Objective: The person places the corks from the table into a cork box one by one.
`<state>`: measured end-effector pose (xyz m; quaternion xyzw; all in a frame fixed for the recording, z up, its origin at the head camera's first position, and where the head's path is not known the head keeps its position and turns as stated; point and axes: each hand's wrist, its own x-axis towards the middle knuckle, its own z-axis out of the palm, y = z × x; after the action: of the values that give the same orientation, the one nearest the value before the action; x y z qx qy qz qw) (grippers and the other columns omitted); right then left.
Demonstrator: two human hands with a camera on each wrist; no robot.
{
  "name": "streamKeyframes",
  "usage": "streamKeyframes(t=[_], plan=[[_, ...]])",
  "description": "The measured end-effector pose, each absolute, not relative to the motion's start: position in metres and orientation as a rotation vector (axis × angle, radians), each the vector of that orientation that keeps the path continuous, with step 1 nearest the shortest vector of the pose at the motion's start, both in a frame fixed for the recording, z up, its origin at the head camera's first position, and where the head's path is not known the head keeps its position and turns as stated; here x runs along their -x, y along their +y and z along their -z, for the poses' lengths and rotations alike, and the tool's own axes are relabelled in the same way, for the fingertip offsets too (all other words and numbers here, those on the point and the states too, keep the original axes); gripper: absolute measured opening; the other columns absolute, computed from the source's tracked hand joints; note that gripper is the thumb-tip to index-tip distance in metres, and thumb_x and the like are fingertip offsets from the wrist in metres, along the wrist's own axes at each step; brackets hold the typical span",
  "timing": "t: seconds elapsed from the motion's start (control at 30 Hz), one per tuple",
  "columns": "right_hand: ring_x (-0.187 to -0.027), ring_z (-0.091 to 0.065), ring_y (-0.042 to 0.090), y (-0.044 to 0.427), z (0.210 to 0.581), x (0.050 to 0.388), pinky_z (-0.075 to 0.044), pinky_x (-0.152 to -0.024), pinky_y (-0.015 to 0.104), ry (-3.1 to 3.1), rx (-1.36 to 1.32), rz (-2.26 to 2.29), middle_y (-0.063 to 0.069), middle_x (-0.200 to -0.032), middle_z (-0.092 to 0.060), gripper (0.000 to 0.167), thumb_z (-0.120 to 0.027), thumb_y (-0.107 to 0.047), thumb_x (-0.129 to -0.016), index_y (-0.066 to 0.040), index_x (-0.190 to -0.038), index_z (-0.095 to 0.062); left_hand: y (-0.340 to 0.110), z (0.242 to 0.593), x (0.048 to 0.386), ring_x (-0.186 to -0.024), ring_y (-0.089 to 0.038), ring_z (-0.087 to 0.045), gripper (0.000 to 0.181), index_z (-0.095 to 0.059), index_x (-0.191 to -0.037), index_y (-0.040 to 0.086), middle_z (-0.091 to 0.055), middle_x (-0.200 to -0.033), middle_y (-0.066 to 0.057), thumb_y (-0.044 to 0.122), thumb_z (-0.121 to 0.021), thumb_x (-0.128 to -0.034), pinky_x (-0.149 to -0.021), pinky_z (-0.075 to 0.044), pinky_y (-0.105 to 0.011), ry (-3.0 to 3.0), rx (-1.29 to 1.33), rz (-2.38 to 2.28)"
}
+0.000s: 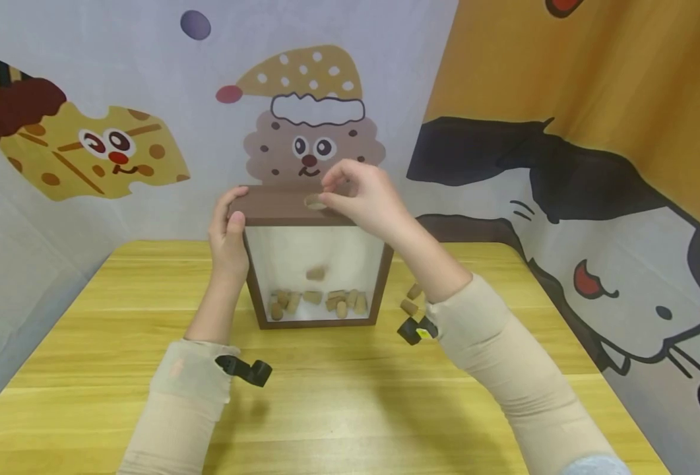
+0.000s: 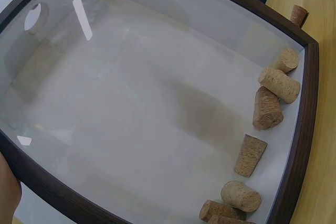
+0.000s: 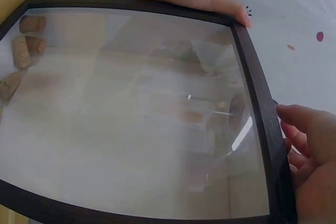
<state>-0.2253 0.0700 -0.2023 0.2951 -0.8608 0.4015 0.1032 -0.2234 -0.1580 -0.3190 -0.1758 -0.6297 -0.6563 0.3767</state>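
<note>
A dark-framed display box (image 1: pixel 317 324) with a clear front and white inside stands upright on the table. Several corks (image 1: pixel 312 297) lie along its bottom; one blurred cork (image 1: pixel 316 272) hangs in mid-air above them. Gripping the box's upper left corner is my left hand (image 1: pixel 229 237), thumb on the front edge and fingers over the top. My right hand (image 1: pixel 366 196) is at the round hole (image 1: pixel 314 202) in the top, its thumb and bent fingers apart with nothing visible between them. In the right wrist view, the right hand (image 3: pixel 312 156) is close beside the frame's top edge.
A few loose corks (image 1: pixel 409 307) lie on the wooden table (image 1: pixel 338 402) to the right of the box, partly behind the right wrist's black camera mount (image 1: pixel 409 331). Another black mount (image 1: pixel 249 371) is on the left wrist. A cartoon-printed cloth (image 1: pixel 207 145) hangs behind the table.
</note>
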Motion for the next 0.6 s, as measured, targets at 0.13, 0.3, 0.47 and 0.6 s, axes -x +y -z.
streamKeyframes(t=[0.13,0.3,0.47,0.6], plan=[[-0.068,-0.052,0.016,0.077,0.205,0.22,-0.043,-0.062,0.03,-2.517,-0.863,-1.21,-0.005,-0.097,-0.063,0.018,-0.071,-0.018,-0.088,-0.011,-0.103,-0.064,-0.159,0.321,0.225,-0.134,-0.022,-0.031,0.08,-0.055,-0.127,0.002,-0.05,-0.136,-0.005,0.068,-0.055,-0.0817,-0.107,-0.016,-0.047,-1.615,0.445,1.676],[-0.064,-0.049,0.019,0.091,0.21,0.204,-0.041,-0.056,0.03,-2.459,-0.828,-1.291,-0.004,-0.09,-0.063,0.018,-0.072,-0.018,-0.087,-0.013,-0.102,-0.065,-0.16,0.321,0.226,-0.134,-0.023,-0.032,0.084,-0.055,-0.126,0.0,-0.049,-0.137,-0.009,0.07,-0.056,-0.0796,-0.107,-0.016,-0.045,-1.606,0.451,1.684],[-0.061,-0.05,0.018,0.11,0.224,0.185,-0.04,-0.052,0.028,-2.299,-0.884,-1.351,0.0,-0.082,-0.062,0.017,-0.073,-0.011,-0.085,-0.009,-0.1,-0.065,-0.158,0.32,0.226,-0.133,-0.024,-0.032,0.087,-0.055,-0.125,-0.001,-0.051,-0.135,-0.008,0.072,-0.056,-0.078,-0.107,-0.016,-0.044,-1.593,0.461,1.691],[-0.061,-0.052,0.017,0.128,0.242,0.177,-0.041,-0.053,0.027,-2.205,-0.934,-1.38,0.0,-0.084,-0.065,0.018,-0.073,-0.003,-0.083,-0.005,-0.098,-0.065,-0.158,0.32,0.227,-0.133,-0.023,-0.033,0.085,-0.055,-0.125,-0.001,-0.052,-0.134,-0.008,0.071,-0.056,-0.0791,-0.107,-0.016,-0.042,-1.588,0.46,1.692]])
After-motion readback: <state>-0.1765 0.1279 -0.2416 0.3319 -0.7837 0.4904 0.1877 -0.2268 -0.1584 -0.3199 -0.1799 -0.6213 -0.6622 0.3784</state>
